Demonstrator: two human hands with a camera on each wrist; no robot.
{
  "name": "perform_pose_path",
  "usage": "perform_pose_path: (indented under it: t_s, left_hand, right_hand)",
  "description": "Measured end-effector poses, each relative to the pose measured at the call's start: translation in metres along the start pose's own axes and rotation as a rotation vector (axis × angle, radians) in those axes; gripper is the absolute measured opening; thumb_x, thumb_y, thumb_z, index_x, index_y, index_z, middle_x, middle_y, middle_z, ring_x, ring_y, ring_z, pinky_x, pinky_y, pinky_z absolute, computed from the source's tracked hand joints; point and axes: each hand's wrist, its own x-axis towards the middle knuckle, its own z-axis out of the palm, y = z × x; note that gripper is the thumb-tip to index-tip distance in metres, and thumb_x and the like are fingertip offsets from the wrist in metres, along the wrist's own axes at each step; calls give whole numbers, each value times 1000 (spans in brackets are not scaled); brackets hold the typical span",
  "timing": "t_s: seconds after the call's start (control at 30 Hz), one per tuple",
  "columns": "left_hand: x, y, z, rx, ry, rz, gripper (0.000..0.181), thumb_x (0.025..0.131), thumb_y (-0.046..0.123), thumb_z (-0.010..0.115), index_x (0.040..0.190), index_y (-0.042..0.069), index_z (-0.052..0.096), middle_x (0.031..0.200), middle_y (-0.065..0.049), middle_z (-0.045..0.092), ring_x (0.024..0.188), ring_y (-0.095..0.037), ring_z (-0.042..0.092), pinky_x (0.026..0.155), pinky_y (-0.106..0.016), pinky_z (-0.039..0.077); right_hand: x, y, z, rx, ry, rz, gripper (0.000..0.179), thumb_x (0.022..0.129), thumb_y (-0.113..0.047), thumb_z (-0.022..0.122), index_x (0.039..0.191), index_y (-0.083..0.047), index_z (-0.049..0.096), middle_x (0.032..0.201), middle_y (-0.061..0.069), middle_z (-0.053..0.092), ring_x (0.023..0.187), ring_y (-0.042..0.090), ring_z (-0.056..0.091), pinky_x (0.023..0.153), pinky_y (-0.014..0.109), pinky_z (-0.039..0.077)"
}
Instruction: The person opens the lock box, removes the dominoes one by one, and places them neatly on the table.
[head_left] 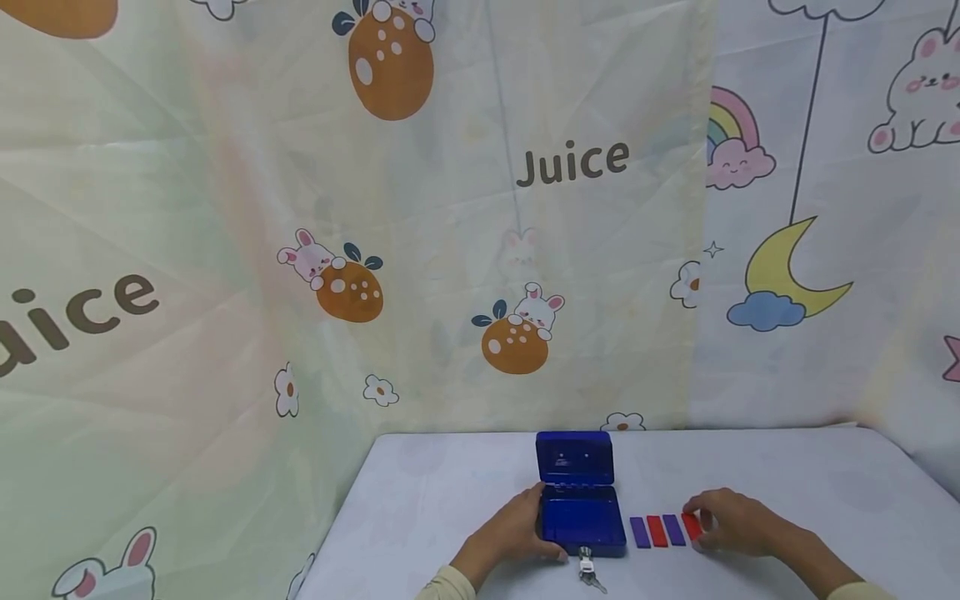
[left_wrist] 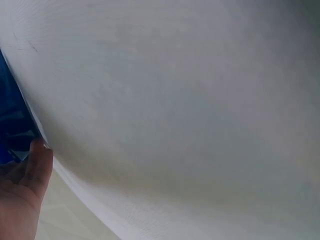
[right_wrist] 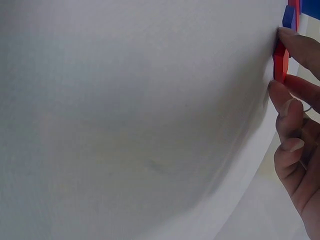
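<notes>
A blue cash box [head_left: 583, 518] stands on the table with its lid [head_left: 575, 458] raised, and its inside is bare. Keys [head_left: 590, 575] hang from a lock at its front. My left hand [head_left: 516, 527] holds the box's left side, fingers toward the back corner and thumb near the front. To the right lie a purple block [head_left: 640, 532], a red block [head_left: 657, 531] and a second purple block [head_left: 674, 530] in a row. At the row's right end my right hand [head_left: 738, 523] pinches another red block [right_wrist: 281, 65] between thumb and fingers, by its two ends.
The white-covered table [head_left: 825, 475] extends around the box and blocks. A printed cloth curtain [head_left: 450, 183] with fruit and rabbits hangs behind and along the left. More printed cloth [head_left: 810, 375] hangs at the right.
</notes>
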Motion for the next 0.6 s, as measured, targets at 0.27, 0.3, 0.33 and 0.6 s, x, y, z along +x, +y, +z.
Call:
perform_pose_path:
  t_s: [0.27,0.3,0.33,0.6]
  left_hand:
    - [-1,0,1,12,-9,-13,114,54,70,75,147,27,24,138,4,47,124,-13,47,102,-41,42]
    - [0,0,0,18,-10,-4,115,55,71,75,147,27,23,139,3,47,124,-13,47,102,-41,42]
    - [-1,0,0,26,-12,8,115,55,71,75,148,27,22,139,2,47,124,-14,47,102,-41,42]
    - [-6,-1,-6,60,-52,67,120,61,74,70,151,28,5,141,-2,45,124,-16,47,100,-39,44]
  right_hand:
    - [-5,-1,-2,-2,10,-12,49,69,-35,82,109,-12,65,80,-3,56,76,16,51,72,40,52]
    - [-6,-1,-2,-4,13,-14,51,69,-38,81,109,-11,65,80,-3,56,76,16,51,72,41,52]
    - [-7,-2,-2,-4,16,-10,52,69,-41,80,110,-12,65,81,-3,56,76,16,51,72,41,52]
    - [-15,-5,1,-39,67,-15,55,73,-52,74,110,-12,64,83,-3,57,76,16,51,67,41,51]
